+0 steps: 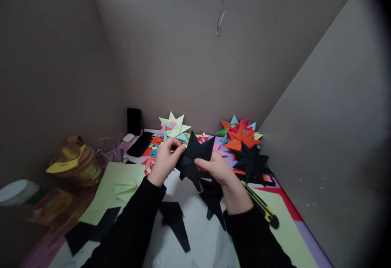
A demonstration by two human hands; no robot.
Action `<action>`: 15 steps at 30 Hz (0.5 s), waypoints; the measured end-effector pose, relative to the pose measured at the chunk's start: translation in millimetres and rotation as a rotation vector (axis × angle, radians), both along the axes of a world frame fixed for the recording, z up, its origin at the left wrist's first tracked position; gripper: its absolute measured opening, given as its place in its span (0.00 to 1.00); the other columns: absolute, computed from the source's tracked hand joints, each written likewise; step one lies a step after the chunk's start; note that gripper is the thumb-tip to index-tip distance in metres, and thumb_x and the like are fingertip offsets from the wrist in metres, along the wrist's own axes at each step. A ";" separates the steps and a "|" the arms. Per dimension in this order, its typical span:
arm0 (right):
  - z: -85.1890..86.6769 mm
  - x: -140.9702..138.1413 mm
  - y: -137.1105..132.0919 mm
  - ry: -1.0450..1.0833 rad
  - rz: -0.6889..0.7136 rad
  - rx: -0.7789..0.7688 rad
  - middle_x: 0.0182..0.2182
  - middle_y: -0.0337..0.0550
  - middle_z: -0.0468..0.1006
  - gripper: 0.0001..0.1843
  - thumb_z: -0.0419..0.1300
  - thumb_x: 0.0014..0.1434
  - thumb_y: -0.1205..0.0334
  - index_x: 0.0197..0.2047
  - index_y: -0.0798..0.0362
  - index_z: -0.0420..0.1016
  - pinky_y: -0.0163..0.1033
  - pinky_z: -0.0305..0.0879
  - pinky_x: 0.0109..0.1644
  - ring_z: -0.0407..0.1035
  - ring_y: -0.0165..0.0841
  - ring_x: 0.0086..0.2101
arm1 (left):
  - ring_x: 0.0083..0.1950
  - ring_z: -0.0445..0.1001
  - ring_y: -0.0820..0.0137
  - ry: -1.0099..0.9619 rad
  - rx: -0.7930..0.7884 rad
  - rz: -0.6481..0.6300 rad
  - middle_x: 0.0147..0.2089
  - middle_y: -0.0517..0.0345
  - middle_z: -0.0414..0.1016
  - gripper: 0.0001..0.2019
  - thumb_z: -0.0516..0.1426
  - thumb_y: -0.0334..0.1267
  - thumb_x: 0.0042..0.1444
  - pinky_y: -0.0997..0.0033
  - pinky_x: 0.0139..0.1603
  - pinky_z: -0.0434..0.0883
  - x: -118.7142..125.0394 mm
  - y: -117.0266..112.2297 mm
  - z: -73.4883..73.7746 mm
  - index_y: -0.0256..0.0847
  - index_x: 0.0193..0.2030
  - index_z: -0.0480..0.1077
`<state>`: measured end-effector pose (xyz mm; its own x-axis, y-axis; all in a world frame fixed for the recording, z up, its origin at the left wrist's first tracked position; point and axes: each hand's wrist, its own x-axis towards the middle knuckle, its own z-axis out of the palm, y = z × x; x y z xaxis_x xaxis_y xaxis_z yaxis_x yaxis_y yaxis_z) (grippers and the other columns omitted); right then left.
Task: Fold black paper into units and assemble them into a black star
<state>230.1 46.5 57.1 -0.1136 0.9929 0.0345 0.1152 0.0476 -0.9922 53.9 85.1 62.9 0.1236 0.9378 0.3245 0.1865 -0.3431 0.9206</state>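
The right fingers [203, 163] hold the black star [200, 148]; the left fingers [179, 151] are narrow at its edge, grip unclear. It should be handled gently, without creasing.

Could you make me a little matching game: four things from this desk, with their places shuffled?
1. Right hand
2. Yellow-and-black cutter
3. Large orange star
4. Large pale-green star

A. Back right, among coloured stars
B. Beside the right sleeve
C. Gripping a black paper star
D. Just beyond the left hand

Pairs: 1-C, 2-B, 3-A, 4-D
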 end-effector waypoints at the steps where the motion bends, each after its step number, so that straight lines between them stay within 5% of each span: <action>1: -0.2 -0.3 0.5 0.008 -0.012 0.005 0.16 0.37 0.71 0.09 0.62 0.48 0.63 0.19 0.55 0.71 0.33 0.59 0.23 0.64 0.28 0.19 | 0.28 0.66 0.75 -0.035 -0.003 0.007 0.29 0.62 0.69 0.07 0.59 0.38 0.50 0.77 0.27 0.62 1.1 -0.5 0.5 0.39 0.30 0.66; 7: -3.4 1.1 2.4 0.111 -0.097 0.018 0.17 0.36 0.71 0.07 0.63 0.47 0.62 0.22 0.55 0.72 0.33 0.58 0.23 0.63 0.28 0.19 | 0.37 0.72 0.72 -0.322 -0.136 -0.093 0.40 0.56 0.73 0.22 0.64 0.37 0.45 0.75 0.35 0.68 5.7 -0.7 -1.7 0.40 0.48 0.64; 10: -3.7 0.8 1.7 0.111 -0.056 0.022 0.16 0.36 0.71 0.08 0.64 0.46 0.62 0.21 0.56 0.71 0.33 0.58 0.23 0.63 0.28 0.19 | 0.30 0.72 0.72 -0.356 -0.330 -0.241 0.32 0.57 0.74 0.18 0.65 0.40 0.45 0.73 0.31 0.69 6.7 -0.3 -4.3 0.36 0.41 0.68; 15: -5.9 1.6 3.4 0.206 -0.032 0.026 0.26 0.41 0.79 0.11 0.65 0.49 0.57 0.34 0.55 0.77 0.35 0.64 0.28 0.70 0.32 0.26 | 0.26 0.71 0.73 -0.340 -0.346 -0.207 0.27 0.59 0.74 0.13 0.66 0.39 0.43 0.75 0.27 0.68 9.2 -3.7 -0.7 0.35 0.33 0.70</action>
